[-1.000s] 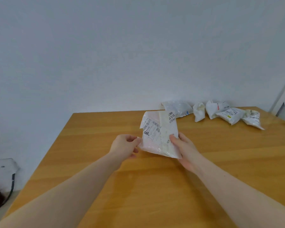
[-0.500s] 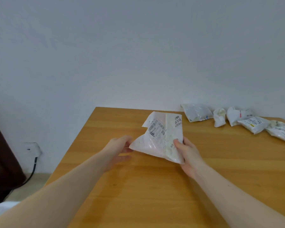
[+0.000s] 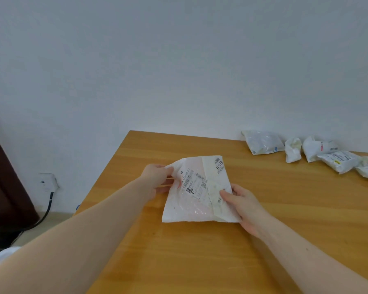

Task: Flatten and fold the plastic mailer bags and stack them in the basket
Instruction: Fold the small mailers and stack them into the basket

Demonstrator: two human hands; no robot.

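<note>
A white plastic mailer bag (image 3: 197,200) with barcode labels is held just above the wooden table (image 3: 200,262), spread fairly flat and tilted. My left hand (image 3: 157,180) pinches its upper left corner. My right hand (image 3: 241,201) grips its right edge, thumb on top of the bag. Several more crumpled mailer bags (image 3: 263,143) lie in a row at the table's far right. No basket is in view.
A white wall stands behind the table. At the left, past the table's edge, a wall socket (image 3: 48,182) with a black cable hangs near the floor, beside a dark brown door or panel (image 3: 4,183).
The view has swung left. The bag has opened out flatter and wider, and my left hand has moved up from its lower left corner to its upper left corner.
</note>
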